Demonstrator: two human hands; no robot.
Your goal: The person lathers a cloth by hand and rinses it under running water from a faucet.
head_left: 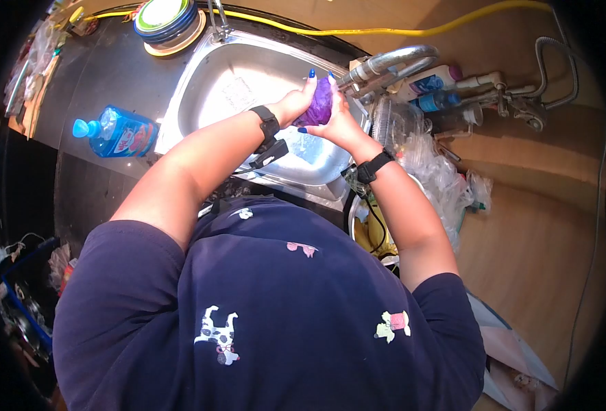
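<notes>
A bunched purple cloth (pixel 319 103) is squeezed between my two hands, above the metal sink (pixel 210 89). My left hand (pixel 295 104) grips it from the left, thumb up. On the other side my right hand (pixel 343 125) presses against it, some of its fingers hidden behind the cloth. Both wrists wear black straps. The metal faucet (pixel 385 63) reaches in close to my right hand. Bright light and some water show in the basin below.
A blue soap bottle (pixel 126 133) lies left of the sink, and stacked plates (pixel 166 20) sit behind it. Plastic bags (pixel 430 171), bottles and pipes (pixel 498 92) crowd the right side. A yellow hose (pixel 385 31) runs along the back.
</notes>
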